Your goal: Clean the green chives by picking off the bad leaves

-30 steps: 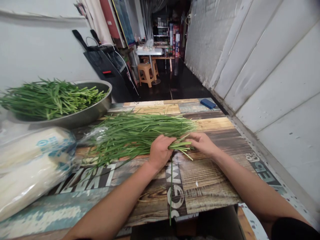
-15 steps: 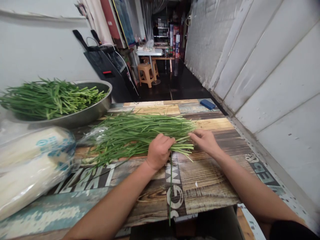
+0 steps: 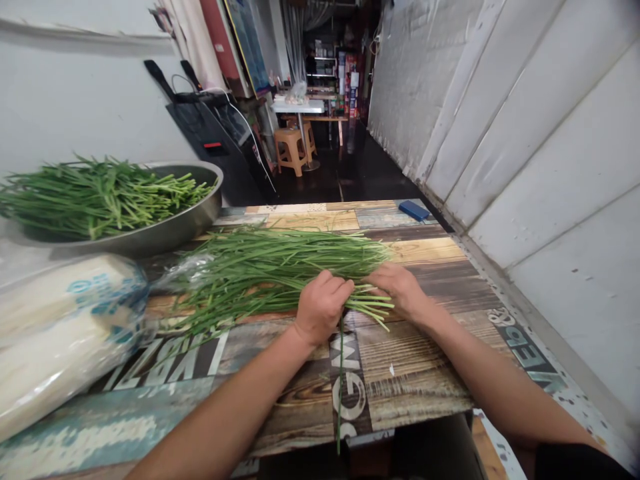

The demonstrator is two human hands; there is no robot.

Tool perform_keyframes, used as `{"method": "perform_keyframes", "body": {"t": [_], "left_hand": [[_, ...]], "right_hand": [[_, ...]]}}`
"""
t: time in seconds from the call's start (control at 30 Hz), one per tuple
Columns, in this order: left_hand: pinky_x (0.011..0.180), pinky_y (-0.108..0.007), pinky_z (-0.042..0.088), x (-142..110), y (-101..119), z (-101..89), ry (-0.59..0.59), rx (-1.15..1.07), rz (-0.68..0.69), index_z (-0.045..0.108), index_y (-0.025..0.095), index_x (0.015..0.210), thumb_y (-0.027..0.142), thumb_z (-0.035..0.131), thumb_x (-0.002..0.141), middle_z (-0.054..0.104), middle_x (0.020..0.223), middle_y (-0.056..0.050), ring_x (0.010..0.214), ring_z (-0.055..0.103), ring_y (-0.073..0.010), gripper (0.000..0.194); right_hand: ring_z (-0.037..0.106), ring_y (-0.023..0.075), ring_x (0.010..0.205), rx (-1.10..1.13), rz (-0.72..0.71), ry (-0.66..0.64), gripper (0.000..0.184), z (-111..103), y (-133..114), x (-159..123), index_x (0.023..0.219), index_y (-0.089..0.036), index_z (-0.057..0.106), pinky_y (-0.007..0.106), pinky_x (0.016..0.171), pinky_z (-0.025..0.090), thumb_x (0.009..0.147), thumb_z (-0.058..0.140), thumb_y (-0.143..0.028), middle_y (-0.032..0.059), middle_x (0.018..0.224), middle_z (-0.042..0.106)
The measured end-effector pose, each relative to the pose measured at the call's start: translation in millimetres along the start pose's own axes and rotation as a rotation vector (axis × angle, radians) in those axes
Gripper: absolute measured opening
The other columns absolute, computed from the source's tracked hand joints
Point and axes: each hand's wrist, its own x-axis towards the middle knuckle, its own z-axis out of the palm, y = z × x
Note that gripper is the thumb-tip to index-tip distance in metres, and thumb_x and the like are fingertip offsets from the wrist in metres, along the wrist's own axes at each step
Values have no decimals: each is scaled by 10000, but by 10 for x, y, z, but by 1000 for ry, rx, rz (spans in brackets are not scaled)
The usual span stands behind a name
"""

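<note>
A loose pile of long green stalks [image 3: 265, 267] lies across the wood-print table [image 3: 425, 360], cut ends pointing right. My left hand [image 3: 320, 308] is curled over a bunch of those stalks near their cut ends. My right hand [image 3: 400, 290] sits just to the right, fingers bent round the same stalk ends. One single stalk [image 3: 341, 380] hangs from under my left hand toward the table's near edge.
A metal basin [image 3: 170, 227] heaped with more green stalks stands at the back left. Two white plastic-wrapped packs [image 3: 60, 333] lie at the left. A blue flat object [image 3: 413, 211] rests at the far right corner. A pale wall runs along the right; stools stand beyond.
My right hand has slid slightly left and nearer along the stalk ends. My left hand has barely shifted on the bunch.
</note>
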Motion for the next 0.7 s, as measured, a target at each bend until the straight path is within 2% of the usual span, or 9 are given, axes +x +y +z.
{"method": "perform_keyframes", "body": {"t": [0.07,0.17,0.23,0.33,0.4,0.47,0.57,0.63,0.7], "left_hand": [[619,-288,415,5,7,0,13,-29,-8,628,142,938,174,368,920,618,738,-66,718,476,-178,262],[612,-285,409,14,27,-3,42,-59,-26,628,132,919,155,372,911,617,729,-63,690,470,-173,257],[609,-284,403,18,39,-3,54,-65,-39,629,130,894,150,378,909,610,710,-61,678,472,-172,252],[610,-285,401,9,41,10,38,-68,-64,631,136,875,166,416,901,599,681,-54,671,483,-171,219],[620,-291,409,-7,28,31,29,-82,-89,633,143,881,143,436,878,604,688,-52,677,498,-171,197],[640,-302,423,-27,8,57,34,-103,-109,634,141,905,96,439,841,618,714,-58,704,522,-176,211],[658,-313,435,-53,-17,88,32,-116,-118,634,126,949,52,441,798,637,751,-72,744,542,-187,256],[658,-315,437,-61,-23,94,20,-111,-119,634,125,965,42,442,785,644,762,-73,744,541,-189,276],[653,-315,437,-61,-22,90,5,-107,-118,636,132,968,41,441,781,648,764,-71,735,539,-188,285]], "right_hand": [[601,178,755,273,140,25,297,9,-23,4,810,-174,717,307,715,465,886,514,-376,68,772,689],[632,181,751,650,441,49,287,41,-118,23,790,-184,733,297,694,482,808,600,-437,47,807,710],[633,177,735,817,604,83,297,81,-171,43,842,-190,740,295,681,485,758,642,-457,39,813,717],[586,139,632,979,740,226,343,113,-145,64,834,-184,736,269,606,463,698,672,-492,34,757,702],[530,111,560,963,800,356,370,74,-52,58,770,-166,720,247,541,423,660,686,-518,29,694,674],[450,87,488,793,865,441,385,-11,64,34,622,-149,659,231,485,356,657,677,-533,5,559,596],[307,71,425,437,901,429,532,-135,181,-17,413,-181,401,236,447,252,756,560,-555,-45,395,348],[300,84,449,283,802,366,534,-165,188,-39,432,-199,310,243,465,255,831,456,-524,-45,421,295],[384,103,521,224,612,285,390,-157,151,-42,541,-189,415,243,520,322,838,467,-435,-24,538,425]]}}
